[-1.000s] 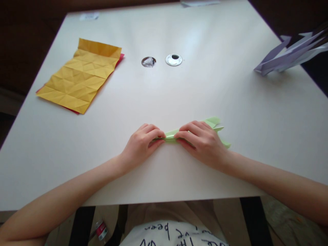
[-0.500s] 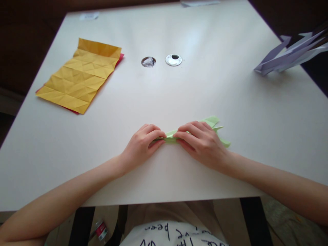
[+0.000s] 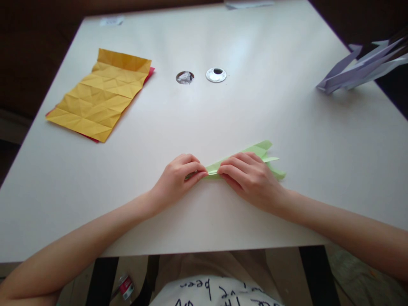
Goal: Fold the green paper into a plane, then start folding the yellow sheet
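Observation:
A light green folded paper lies near the front of the white table, its flaps fanning out to the right. My left hand pinches its narrow left end between thumb and fingers. Just right of it, my right hand grips the middle of the paper, fingertips on a raised fold. Only a short stretch of the crease shows between the two hands. Much of the paper is hidden under my right hand.
On the white table, a creased yellow sheet covers a red sheet at left. Two round holes sit mid-back, one with a metallic cover. A folded lavender paper piece rests at the right edge. A bottle stands below.
The upper green flap has spread slightly outward, and more of the paper shows above my right hand. Both hands keep nearly the same place.

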Tool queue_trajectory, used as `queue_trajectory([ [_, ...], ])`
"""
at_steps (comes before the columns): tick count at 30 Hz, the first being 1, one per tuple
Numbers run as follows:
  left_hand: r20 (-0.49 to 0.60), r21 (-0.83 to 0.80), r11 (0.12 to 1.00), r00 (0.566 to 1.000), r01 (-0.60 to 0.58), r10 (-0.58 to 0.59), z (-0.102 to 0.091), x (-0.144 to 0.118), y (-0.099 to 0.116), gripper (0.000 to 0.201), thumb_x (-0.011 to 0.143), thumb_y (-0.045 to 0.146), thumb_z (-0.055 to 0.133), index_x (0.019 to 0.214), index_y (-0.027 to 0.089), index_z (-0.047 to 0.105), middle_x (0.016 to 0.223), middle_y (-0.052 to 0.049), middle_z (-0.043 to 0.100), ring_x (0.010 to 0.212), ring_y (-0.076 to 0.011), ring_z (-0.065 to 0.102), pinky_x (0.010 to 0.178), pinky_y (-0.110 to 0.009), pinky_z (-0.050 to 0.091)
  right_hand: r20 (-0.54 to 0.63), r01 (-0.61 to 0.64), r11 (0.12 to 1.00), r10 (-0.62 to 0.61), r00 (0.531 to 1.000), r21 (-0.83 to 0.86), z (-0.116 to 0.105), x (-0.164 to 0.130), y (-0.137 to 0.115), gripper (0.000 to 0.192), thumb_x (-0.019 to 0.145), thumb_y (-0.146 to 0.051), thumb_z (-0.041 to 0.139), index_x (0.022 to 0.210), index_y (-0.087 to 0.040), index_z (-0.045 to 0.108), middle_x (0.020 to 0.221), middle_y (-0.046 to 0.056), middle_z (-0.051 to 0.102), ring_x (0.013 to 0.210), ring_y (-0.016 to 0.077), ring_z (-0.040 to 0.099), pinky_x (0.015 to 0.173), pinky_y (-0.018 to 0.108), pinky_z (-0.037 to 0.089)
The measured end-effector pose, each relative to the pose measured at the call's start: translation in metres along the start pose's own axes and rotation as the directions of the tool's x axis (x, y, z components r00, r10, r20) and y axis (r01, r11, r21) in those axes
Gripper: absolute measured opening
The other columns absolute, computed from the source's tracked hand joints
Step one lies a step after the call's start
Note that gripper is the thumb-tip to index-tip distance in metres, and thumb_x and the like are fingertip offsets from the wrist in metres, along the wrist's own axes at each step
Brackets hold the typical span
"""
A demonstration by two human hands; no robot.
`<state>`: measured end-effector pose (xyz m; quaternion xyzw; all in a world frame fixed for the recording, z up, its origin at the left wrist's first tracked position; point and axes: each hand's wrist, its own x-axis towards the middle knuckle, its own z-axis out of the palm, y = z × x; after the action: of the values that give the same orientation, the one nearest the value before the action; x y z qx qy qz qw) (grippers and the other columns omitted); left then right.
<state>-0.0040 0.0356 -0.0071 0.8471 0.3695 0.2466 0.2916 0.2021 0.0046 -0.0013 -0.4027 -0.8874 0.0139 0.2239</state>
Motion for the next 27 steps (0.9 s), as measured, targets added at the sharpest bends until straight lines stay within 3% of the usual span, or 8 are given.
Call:
queue_trajectory([
  [7, 0.121, -0.08, 0.994, 0.991, 0.075, -0.065, -0.007, 0.002, 0.004, 0.01, 0.078, 0.019, 0.058, 0.071, 0.017, 0.065, 0.075, -0.001, 0.059, 0.069, -0.0099, 0.054, 0.062, -0.021, 0.044, 0.006, 0.043, 0.999, -0.043, 0.999, 0.024, -0.002, -0.002, 0.0, 0.011, 0.083, -0.01, 0.048, 0.081, -0.017, 0.056, 0.083, 0.002, 0.063, 0.08, 0.0145, 0.053, 0.072, 0.029, 0.039],
  [16, -0.034, -0.053, 0.997, 0.998, -0.052, 0.05, 0.004, -0.002, 0.003, 0.01, 0.079, 0.014, 0.055, 0.081, 0.018, 0.064, 0.079, -0.002, 0.061, 0.072, -0.0098, 0.056, 0.063, -0.02, 0.045, -0.006, 0.029, 1.0, -0.029, 1.0, -0.003, -0.003, -0.001, -0.002, 0.012, 0.082, -0.009, 0.049, 0.081, -0.018, 0.058, 0.084, 0.004, 0.061, 0.08, 0.0159, 0.049, 0.072, 0.03, 0.04],
  [27, 0.034, -0.068, 0.998, 0.999, 0.006, -0.004, 0.002, 0.003, 0.003, 0.006, 0.078, 0.015, 0.057, 0.078, 0.017, 0.063, 0.07, 0.001, 0.06, 0.063, -0.0084, 0.051, 0.06, -0.019, 0.041, 0.024, 0.032, 0.999, -0.033, 0.999, 0.034, -0.003, -0.001, -0.002, 0.012, 0.082, -0.009, 0.049, 0.081, -0.015, 0.059, 0.085, 0.005, 0.062, 0.08, 0.0158, 0.052, 0.072, 0.03, 0.041],
])
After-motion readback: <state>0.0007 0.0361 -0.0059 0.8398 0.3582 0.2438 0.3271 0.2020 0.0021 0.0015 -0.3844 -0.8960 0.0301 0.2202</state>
